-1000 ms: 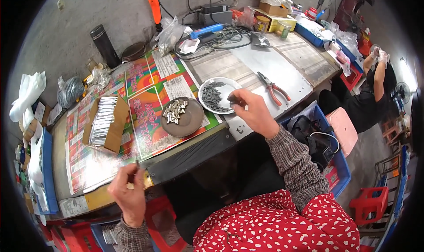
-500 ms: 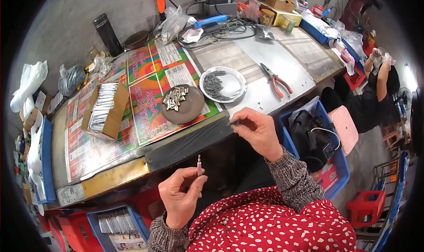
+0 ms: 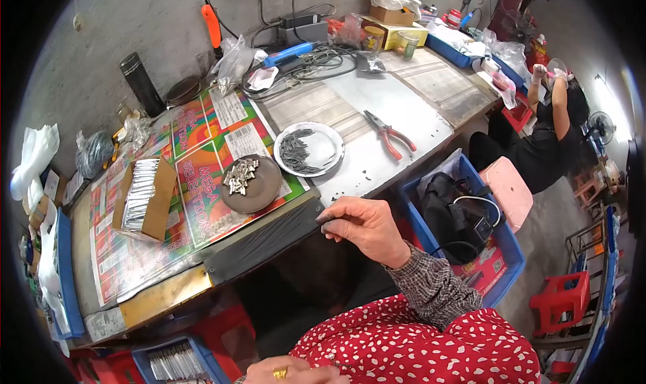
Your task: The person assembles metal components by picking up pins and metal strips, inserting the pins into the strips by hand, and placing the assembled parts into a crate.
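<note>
Right hand pinched closed by the desk edge, left hand low at the lower edge of view.
Left to right: cardboard box (image 3: 163,205) of thin silver strips (image 3: 140,194) on the desk (image 3: 420,108); brown dish (image 3: 268,187) just beside the bowl, small shiny metal pieces (image 3: 240,175) heaped on its left side; left hand (image 3: 288,372), gold ring on, partly cut off over red spotted cloth (image 3: 410,347), can't tell its grip; white bowl (image 3: 332,142) with dark grey pieces (image 3: 295,152), mostly left side; right hand (image 3: 367,228), thumb against fingers, tips dark, can't tell if anything's between; red-handled pliers (image 3: 390,136) right of bowl.
</note>
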The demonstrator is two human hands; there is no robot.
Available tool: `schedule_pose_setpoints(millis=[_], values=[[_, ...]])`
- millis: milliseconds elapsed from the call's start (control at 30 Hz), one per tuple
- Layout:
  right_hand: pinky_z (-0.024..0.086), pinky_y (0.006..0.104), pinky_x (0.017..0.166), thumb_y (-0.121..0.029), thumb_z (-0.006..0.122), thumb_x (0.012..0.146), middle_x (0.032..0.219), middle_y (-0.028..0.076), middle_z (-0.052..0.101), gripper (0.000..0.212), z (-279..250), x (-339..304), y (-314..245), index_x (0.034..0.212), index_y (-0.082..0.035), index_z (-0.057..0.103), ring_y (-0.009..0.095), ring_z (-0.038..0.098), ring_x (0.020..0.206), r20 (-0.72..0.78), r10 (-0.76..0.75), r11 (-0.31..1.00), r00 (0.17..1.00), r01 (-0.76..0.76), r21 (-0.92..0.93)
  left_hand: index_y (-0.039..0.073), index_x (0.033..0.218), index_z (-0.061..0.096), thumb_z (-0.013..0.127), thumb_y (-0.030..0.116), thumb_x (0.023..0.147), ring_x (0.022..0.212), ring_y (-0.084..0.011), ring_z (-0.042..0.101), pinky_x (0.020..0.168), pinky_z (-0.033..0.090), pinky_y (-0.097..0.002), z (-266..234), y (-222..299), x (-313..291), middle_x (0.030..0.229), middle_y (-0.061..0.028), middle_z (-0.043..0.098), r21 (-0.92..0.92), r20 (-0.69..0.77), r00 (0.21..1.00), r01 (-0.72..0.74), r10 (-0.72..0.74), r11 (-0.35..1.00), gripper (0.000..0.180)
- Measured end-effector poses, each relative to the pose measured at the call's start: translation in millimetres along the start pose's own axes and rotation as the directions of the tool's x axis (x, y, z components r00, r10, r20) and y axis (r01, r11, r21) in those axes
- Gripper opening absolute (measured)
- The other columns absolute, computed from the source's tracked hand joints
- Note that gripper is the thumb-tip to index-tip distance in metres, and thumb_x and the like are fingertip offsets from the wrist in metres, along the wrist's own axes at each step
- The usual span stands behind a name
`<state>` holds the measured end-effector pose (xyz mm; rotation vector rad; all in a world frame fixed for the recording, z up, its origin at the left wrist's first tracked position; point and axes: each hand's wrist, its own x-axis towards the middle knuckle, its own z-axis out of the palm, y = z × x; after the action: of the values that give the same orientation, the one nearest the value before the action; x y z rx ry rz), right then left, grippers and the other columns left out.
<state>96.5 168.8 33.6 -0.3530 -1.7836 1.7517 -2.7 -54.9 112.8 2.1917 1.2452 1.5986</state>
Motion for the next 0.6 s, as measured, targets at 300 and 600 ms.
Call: schedule_pose_setpoints(millis=[300,600], values=[[0.049,0.0203,0.058,0.003,0.061,0.083,0.081,0.006,0.058,0.003,3,-4,-8,0.086,0.004,0.059,0.011,0.061,0.068,0.000,-0.049,0.999,0.999,0.049,-0.014,-0.007,0.090,0.062,0.070,0.003,0.062,0.062,-0.0257,0.060,0.055,0.049,-0.0336,-8,14,2,0.082,-0.0196,0.062,0.058,0.058,0.997,-0.051,0.048,0.997,0.031],[0.045,0.0180,0.052,0.000,0.060,0.085,0.070,0.001,0.057,0.005,7,-7,-7,0.088,0.001,0.056,0.006,0.056,0.058,0.014,0.028,0.990,0.999,-0.030,0.136,-0.007,0.092,0.061,0.070,0.003,0.065,0.064,-0.0267,0.061,0.060,0.050,-0.0369,-5,16,-3,0.082,-0.0191,0.062,0.065,0.048,0.999,-0.012,0.009,0.998,0.030]])
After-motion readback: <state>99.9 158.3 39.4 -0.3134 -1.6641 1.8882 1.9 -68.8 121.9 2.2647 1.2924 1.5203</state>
